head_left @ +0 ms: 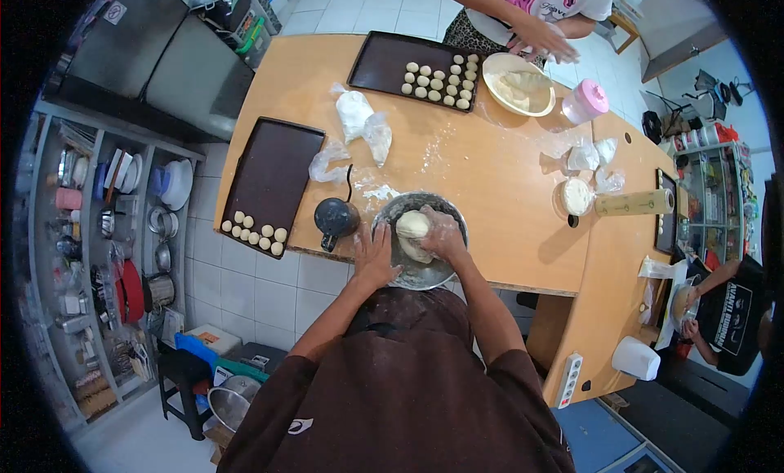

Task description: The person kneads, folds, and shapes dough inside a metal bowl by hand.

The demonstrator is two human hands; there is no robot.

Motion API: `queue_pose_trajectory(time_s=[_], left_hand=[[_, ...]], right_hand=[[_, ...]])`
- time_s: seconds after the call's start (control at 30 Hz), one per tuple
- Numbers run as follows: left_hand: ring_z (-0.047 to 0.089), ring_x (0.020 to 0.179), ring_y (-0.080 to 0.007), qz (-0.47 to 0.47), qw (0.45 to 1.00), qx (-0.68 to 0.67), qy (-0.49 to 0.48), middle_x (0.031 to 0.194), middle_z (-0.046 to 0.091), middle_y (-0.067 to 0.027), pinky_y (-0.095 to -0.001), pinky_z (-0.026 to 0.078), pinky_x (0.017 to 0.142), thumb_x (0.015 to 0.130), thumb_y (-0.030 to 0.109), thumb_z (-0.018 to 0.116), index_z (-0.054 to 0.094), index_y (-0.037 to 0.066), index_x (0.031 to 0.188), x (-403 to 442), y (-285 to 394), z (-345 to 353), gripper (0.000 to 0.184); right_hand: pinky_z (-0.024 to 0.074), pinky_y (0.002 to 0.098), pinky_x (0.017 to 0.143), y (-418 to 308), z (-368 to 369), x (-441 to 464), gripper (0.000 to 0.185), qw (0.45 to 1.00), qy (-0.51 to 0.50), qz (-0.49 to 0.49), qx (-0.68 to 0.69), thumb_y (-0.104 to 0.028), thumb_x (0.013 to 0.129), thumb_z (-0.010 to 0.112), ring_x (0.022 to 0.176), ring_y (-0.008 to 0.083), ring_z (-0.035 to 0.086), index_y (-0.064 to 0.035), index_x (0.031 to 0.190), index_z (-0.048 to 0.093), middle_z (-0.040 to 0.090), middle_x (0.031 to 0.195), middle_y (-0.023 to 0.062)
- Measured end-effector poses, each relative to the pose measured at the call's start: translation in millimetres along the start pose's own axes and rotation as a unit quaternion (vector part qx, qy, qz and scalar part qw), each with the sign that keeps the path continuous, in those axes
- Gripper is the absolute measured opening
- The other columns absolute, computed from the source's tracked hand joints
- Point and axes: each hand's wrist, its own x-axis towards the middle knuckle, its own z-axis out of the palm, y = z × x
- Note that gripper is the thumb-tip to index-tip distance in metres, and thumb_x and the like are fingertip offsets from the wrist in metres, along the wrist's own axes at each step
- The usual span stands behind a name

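A metal mixing bowl sits at the table's front edge, against my body. Inside it lies a lump of pale dough, with a smooth round top and a looser fold below. My right hand reaches into the bowl, its fingers curled against the dough's right side; the fingertips are partly hidden. On the bowl's left rim rests my left hand, fingers stretched out and apart. Just left of that hand stands a black appliance with a cord. Flour dusts the table behind the bowl.
Dark trays with dough balls lie left and at the back. Bags of white powder lie between them. Across the table, a person's hands hover near a cream bowl. A wrap roll lies right; another person works far right.
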Motion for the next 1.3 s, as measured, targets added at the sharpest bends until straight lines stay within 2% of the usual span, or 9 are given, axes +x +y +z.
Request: queue_pose_trajectory(time_s=[0.37,0.5,0.6,0.7,0.8,0.9,0.97,1.1,1.3], left_hand=[[0.014,0.144,-0.0481,0.063,0.995,0.057,0.047,0.147,0.032,-0.0269,-0.0623,0.011,0.116,0.078,0.04,0.076,0.032,0.0,0.147,-3,-4,-17,0.091],[0.029,0.139,-0.0427,0.106,0.985,-0.135,0.011,0.143,0.038,-0.0265,-0.0582,0.023,0.113,0.085,0.037,0.07,0.029,0.003,0.149,-28,13,-60,0.083],[0.047,0.128,-0.0337,0.082,0.873,-0.482,0.004,0.138,0.047,-0.0208,-0.0444,0.038,0.107,0.088,0.034,0.069,0.034,0.002,0.146,-31,26,-74,0.075],[0.057,0.115,-0.0191,0.009,0.649,-0.759,-0.048,0.131,0.053,-0.0125,-0.0329,0.054,0.089,0.089,0.025,0.071,0.041,0.003,0.14,-7,40,-73,0.063],[0.063,0.106,-0.0194,-0.002,0.594,-0.804,-0.034,0.123,0.059,-0.0121,-0.0328,0.056,0.084,0.087,0.021,0.073,0.049,0.002,0.133,21,33,-78,0.055],[0.066,0.098,-0.0193,0.021,0.575,-0.815,-0.062,0.114,0.064,-0.0101,-0.0331,0.057,0.083,0.088,0.02,0.072,0.055,0.0,0.125,31,22,-100,0.046],[0.067,0.097,-0.0196,0.035,0.552,-0.832,-0.045,0.112,0.065,-0.0105,-0.0322,0.057,0.083,0.088,0.02,0.072,0.055,-0.001,0.123,24,32,-113,0.044],[0.067,0.096,-0.0184,0.065,0.555,-0.829,0.0,0.106,0.067,-0.0101,-0.0305,0.057,0.081,0.088,0.019,0.072,0.057,-0.003,0.12,21,50,-139,0.041],[0.068,0.088,-0.0156,0.106,0.547,-0.83,0.029,0.101,0.069,-0.0093,-0.0291,0.056,0.077,0.089,0.018,0.072,0.064,-0.004,0.111,25,59,-168,0.033]], right_hand=[[0.0538,0.0382,0.082,-55,-43,-23,0.056,0.954,0.162,0.071,0.24,-0.027,0.066,0.088,0.094,0.0287,0.069,0.0013,0.107,0.063,0.07,0.102,0.0175],[0.0538,0.0357,0.083,-82,-54,-47,0.057,0.911,0.262,0.132,0.291,-0.021,0.068,0.088,0.095,0.0241,0.068,0.0015,0.112,0.059,0.069,0.103,0.0162],[0.0536,0.0354,0.084,-87,-57,-56,0.064,0.901,0.253,0.158,0.315,-0.02,0.07,0.087,0.098,0.024,0.066,0.002,0.12,0.054,0.067,0.108,0.0176],[0.0529,0.0361,0.089,-118,-61,-74,0.069,0.884,0.236,0.111,0.389,-0.024,0.074,0.087,0.103,0.0267,0.064,0.0039,0.127,0.05,0.062,0.117,0.0206],[0.0517,0.0346,0.095,-118,-65,-92,0.071,0.942,0.17,0.037,0.287,-0.024,0.08,0.084,0.106,0.0286,0.063,0.0056,0.133,0.047,0.055,0.128,0.0249],[0.052,0.0345,0.093,-138,-116,-96,0.07,0.939,0.021,0.04,0.342,-0.023,0.082,0.082,0.108,0.0275,0.063,0.0079,0.135,0.048,0.058,0.127,0.0266],[0.0523,0.0358,0.093,-148,-121,-91,0.069,0.969,0.125,0.032,0.212,-0.023,0.082,0.081,0.106,0.0277,0.064,0.0079,0.135,0.049,0.061,0.122,0.0248],[0.0487,0.0447,0.097,-169,-111,-82,0.073,0.905,0.257,0.071,0.333,-0.037,0.078,0.082,0.115,0.0405,0.06,0.0054,0.131,0.053,0.061,0.118,0.0303],[0.0439,0.0425,0.104,-183,-133,-95,0.089,0.873,0.45,-0.01,0.188,-0.033,0.085,0.077,0.136,0.0337,0.039,-0.0031,0.152,0.027,0.042,0.142,0.0241]])
